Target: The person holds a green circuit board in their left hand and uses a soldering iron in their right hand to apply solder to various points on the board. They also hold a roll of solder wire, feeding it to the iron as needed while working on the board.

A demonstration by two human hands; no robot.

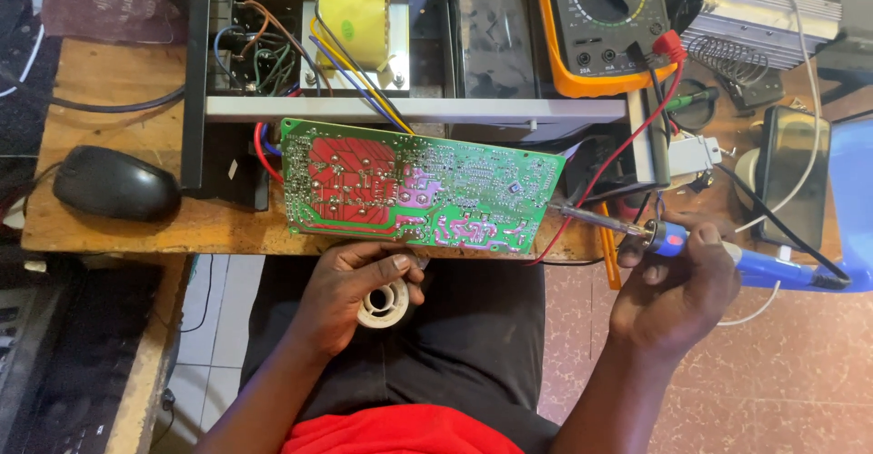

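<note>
The wooden workbench (pixel 118 227) carries an opened metal chassis (pixel 195 81) at the far side, holding a yellow-taped transformer (pixel 353 22). A green circuit board (pixel 418 189) lies solder side up across the near bench edge, its long axis running left to right with the right end slightly nearer; coloured wires run from its far edge into the chassis. An orange multimeter (pixel 600 27) sits far right, a black computer mouse (pixel 114 183) at the left, a dark phone (pixel 796 177) at the right. The soldering iron (pixel 637 229) has a blue handle; its long axis runs right to left and its metal tip points left, meeting the right end of the board. The right hand (pixel 677 295) is closed around the handle near the collar, so the tip projects left of the grip and the handle and cord trail right. The left hand (pixel 355 295), just near of the board, pinches a solder spool (pixel 384 304) between thumb and fingers above the lap.
</note>
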